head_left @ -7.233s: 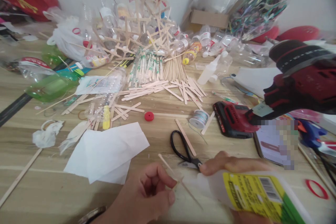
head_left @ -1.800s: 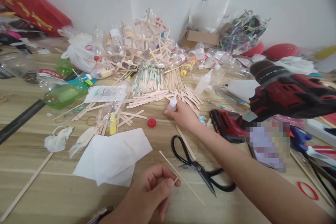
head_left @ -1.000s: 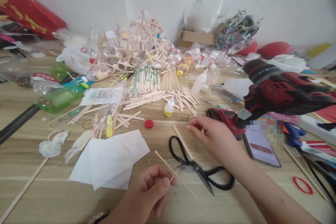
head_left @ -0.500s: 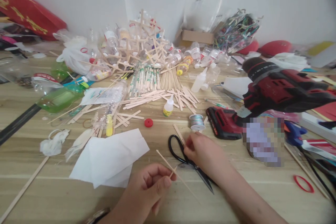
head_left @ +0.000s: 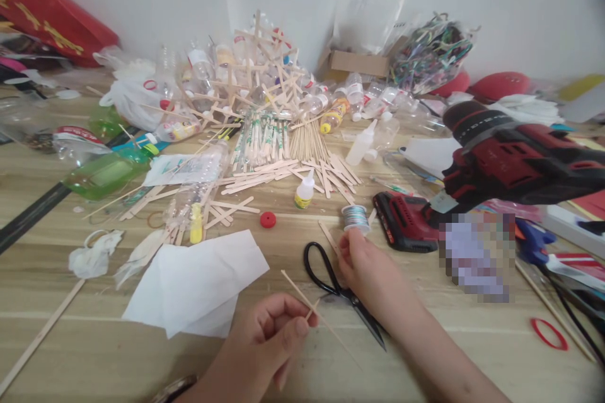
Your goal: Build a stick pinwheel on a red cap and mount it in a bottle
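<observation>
My left hand (head_left: 278, 337) is closed in a pinch on a thin wooden skewer (head_left: 297, 288) near the bottom middle. A short piece of thin wood crosses the skewer at the fingertips. My right hand (head_left: 366, 264) has its fingers closed around the lower end of a flat wooden craft stick (head_left: 328, 237), whose upper end pokes out to the left. Beneath and beside that hand lie black-handled scissors (head_left: 321, 271), blades pointing down and right. A spool of thread (head_left: 355, 218) stands just beyond the right fingertips.
To the right stands a red and black cordless drill (head_left: 510, 154). White paper (head_left: 203, 283) lies at the left. Further back are a glue bottle (head_left: 304, 190), a red disc (head_left: 268, 219), bundled skewers (head_left: 308, 141), craft sticks and heaped plastic bottles.
My right hand has shifted slightly up and to the right, and the craft stick has moved with it. The left hand and its skewer stay in place.
</observation>
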Demonstrator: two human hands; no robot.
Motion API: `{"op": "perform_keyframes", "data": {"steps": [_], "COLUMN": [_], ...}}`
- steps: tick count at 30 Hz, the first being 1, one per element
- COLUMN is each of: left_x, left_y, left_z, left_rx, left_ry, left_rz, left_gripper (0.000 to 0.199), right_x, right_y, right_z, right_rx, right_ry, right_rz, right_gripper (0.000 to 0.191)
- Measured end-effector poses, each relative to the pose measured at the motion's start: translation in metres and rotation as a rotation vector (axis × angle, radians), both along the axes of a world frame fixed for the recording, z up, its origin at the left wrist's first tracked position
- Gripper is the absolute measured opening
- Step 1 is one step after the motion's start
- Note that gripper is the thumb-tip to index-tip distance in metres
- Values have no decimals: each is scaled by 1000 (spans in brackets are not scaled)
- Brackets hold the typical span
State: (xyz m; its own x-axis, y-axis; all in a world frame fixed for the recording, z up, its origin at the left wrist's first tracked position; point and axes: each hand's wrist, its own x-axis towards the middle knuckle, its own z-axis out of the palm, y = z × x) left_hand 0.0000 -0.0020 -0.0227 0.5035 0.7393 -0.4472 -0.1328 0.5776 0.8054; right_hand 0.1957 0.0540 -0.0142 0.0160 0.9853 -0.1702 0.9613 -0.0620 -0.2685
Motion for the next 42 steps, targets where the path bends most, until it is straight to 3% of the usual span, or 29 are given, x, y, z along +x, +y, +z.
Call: {"op": "perform_keyframes", "data": {"steps": [12, 17, 25, 28, 35, 42], "left_x": [1, 1, -2, -3, -2, -3], "left_y": [-2, -1, 0, 0, 2, 4], "left_z": [10, 10, 5, 6, 9, 10], "left_rx": [-51, -39, -21, -29, -52, -53], "left_ry": [19, 24, 71, 79, 61, 43], "left_rz": [24, 24, -31, -35, -2, -35], "left_gripper": [53, 49, 59, 56, 50, 50], "right_x": [-4, -2, 7, 3, -11, -14], "right_y": [2, 0, -15, -33, -50, -53], "right_z": [-3, -4, 17, 22, 23, 20], "right_rx": [-2, -5, 202, 238, 34, -241], "right_ry": [82, 88, 57, 329, 577, 754], "right_rz": [-14, 14, 62, 54, 161, 151], "right_gripper": [25, 9, 10, 14, 23, 33]}}
